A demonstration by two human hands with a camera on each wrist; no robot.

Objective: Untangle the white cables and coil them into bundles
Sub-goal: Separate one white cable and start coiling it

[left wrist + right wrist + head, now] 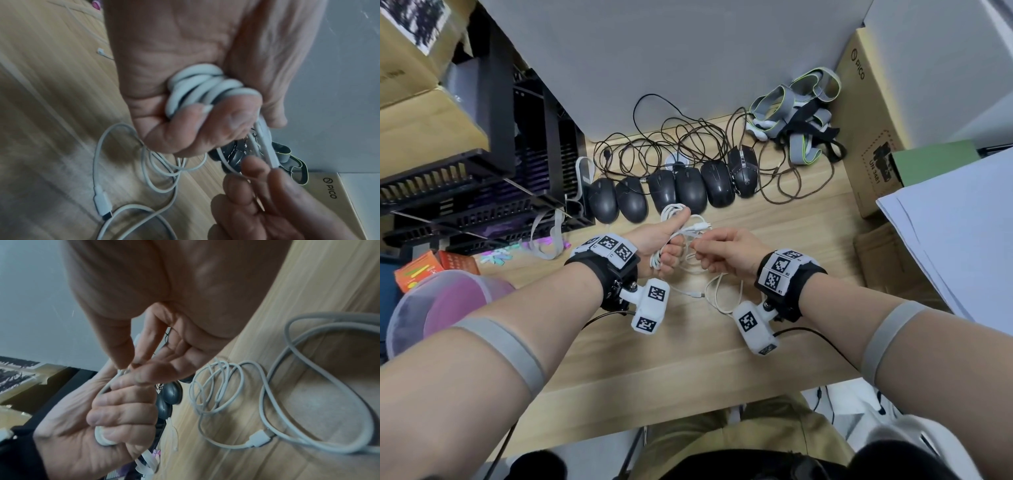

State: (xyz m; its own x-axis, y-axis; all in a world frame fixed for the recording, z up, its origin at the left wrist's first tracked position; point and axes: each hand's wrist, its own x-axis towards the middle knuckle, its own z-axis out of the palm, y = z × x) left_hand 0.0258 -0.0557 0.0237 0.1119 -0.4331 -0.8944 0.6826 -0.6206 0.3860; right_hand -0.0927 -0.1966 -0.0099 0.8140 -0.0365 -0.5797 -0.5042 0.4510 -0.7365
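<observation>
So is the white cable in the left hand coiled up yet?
Partly coiled: loops sit bunched in the left hand; the tail hangs loose.

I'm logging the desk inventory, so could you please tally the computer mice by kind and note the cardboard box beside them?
Plain black computer mice: 5
Black gaming-style mouse with grey trim: 1
Brown cardboard box printed PICO: 1
Total: 7

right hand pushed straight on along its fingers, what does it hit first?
Probably the left hand gripping the coiled white cable; the right hand points at it, pinching a strand between them. Depth looks near-touching.
</observation>
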